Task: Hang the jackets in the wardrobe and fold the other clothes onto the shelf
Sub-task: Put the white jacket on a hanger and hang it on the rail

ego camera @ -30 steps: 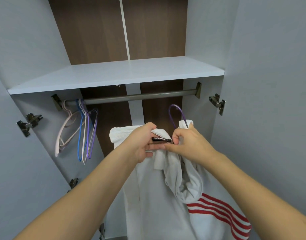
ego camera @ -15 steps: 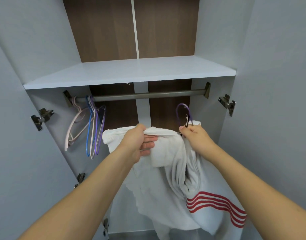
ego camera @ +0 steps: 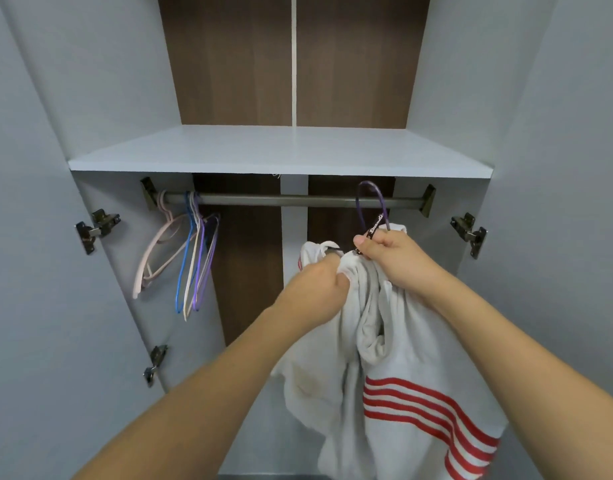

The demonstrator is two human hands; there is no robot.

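Note:
A white jacket (ego camera: 402,358) with red stripes hangs bunched from a purple hanger (ego camera: 370,202), whose hook rises in front of the metal rod (ego camera: 280,199), right of the middle; whether it rests on the rod I cannot tell. My right hand (ego camera: 391,258) pinches the jacket's collar and a black strap at the hanger's neck. My left hand (ego camera: 315,289) grips a fold of the jacket's collar just left of it. The hanger's shoulders are hidden inside the cloth.
Several spare hangers (ego camera: 187,251), pink, blue, cream and purple, hang at the rod's left end. A white shelf (ego camera: 280,150) lies above the rod. Open wardrobe doors with metal hinges (ego camera: 97,230) stand on both sides.
Both hands and the jacket have risen toward the rod, and the hook now reaches rod height. My left hand has moved right, bunching the collar close to my right hand.

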